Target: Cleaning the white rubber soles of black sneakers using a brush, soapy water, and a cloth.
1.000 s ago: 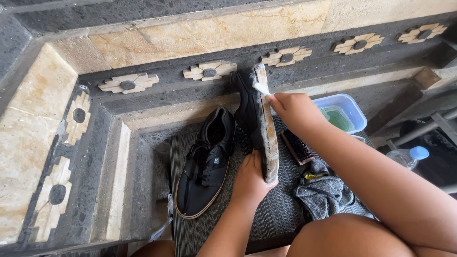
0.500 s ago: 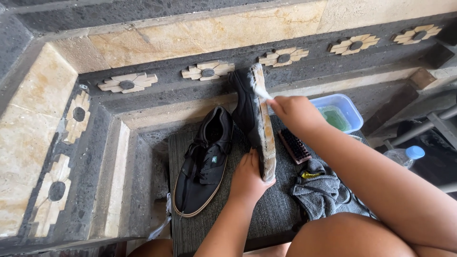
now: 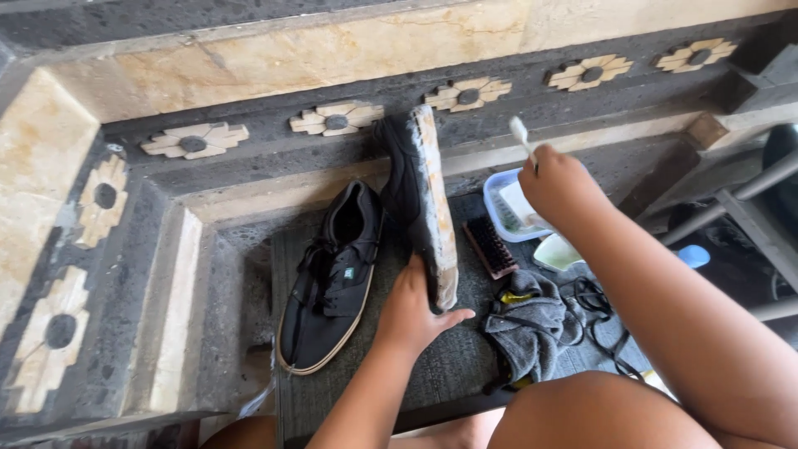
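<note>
Left hand point(image 3: 413, 309) wraps around the heel end of a black sneaker point(image 3: 420, 195) tipped on its side, its dirty pale sole point(image 3: 438, 208) facing right; thumb spread below the heel, fingers gripping the shoe's edge; the toe points up toward the dark stone wall point(image 3: 274, 154) with its flower-shaped inlays. Right hand point(image 3: 559, 187) is lifted off to the right of the shoe, clenched around a white toothbrush point(image 3: 521, 135), head pointing up, well apart from the sole; it hovers over a clear plastic tub point(image 3: 499, 218). The second black sneaker point(image 3: 332, 278) lies flat on the dark mat point(image 3: 449, 366), just left of the held one, laces up. A dark scrubbing brush point(image 3: 490, 247) sits beside the tub; a crumpled grey rag point(image 3: 532, 324) lies near the person's knee, with black shoelaces point(image 3: 594, 312) trailing beside it.
</note>
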